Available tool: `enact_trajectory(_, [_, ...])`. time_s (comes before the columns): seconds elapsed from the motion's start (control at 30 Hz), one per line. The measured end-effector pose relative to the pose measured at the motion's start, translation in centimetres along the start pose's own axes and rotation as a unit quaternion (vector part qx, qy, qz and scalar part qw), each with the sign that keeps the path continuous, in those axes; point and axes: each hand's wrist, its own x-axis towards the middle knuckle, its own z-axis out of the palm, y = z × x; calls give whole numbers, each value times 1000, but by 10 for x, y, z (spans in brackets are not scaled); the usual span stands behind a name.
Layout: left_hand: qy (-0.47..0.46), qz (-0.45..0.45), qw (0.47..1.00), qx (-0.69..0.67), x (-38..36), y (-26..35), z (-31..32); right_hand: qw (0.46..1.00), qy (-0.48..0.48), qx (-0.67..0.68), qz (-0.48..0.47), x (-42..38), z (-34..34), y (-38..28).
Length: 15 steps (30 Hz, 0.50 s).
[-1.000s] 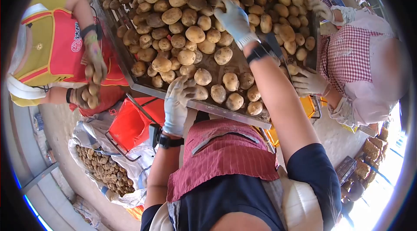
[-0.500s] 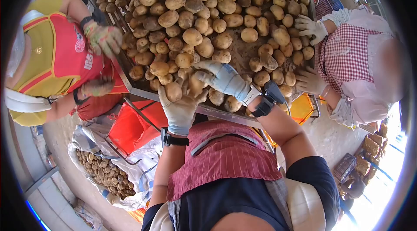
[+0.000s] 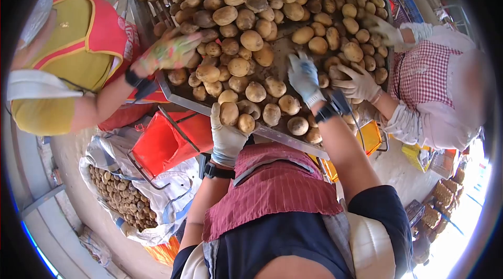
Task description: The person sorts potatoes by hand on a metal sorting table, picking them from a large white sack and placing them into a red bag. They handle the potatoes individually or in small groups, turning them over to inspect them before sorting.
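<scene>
Many brown potatoes (image 3: 251,40) are heaped on a metal-edged sorting table (image 3: 181,102). At the near edge my left hand (image 3: 226,140), in a whitish glove, is cupped palm up around a potato (image 3: 229,114). A smaller potato (image 3: 246,123) lies against its thumb side; some of the fingers are hidden behind these potatoes. My right hand (image 3: 304,77), in a pale blue-stained glove, reaches over a bare strip of the table. Its fingers are stretched out and slightly blurred, with nothing visible in them. Loose potatoes lie on both sides of it.
A co-worker on the left stretches gloved hands (image 3: 170,51) into the pile. Another on the right has gloved hands (image 3: 361,84) on potatoes, close to my right hand. Below the table are a red container (image 3: 165,140), a white sack (image 3: 175,195) of potatoes and a yellow container (image 3: 373,140).
My right hand has moved away from my left, farther over the table and to the right. My left hand has shifted slightly right and down. Both co-workers' hands have moved on the pile.
</scene>
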Motion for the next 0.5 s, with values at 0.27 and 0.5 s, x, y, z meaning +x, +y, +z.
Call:
enact_trajectory(0.27, [7,0,1000,-26,-5,1,-2,963,-52,207,-165,-15,-33,-100])
enact_trajectory(0.5, [-53,-40,997,-46,-2,23,-10,962,-82,-129,-227,32,17,-106])
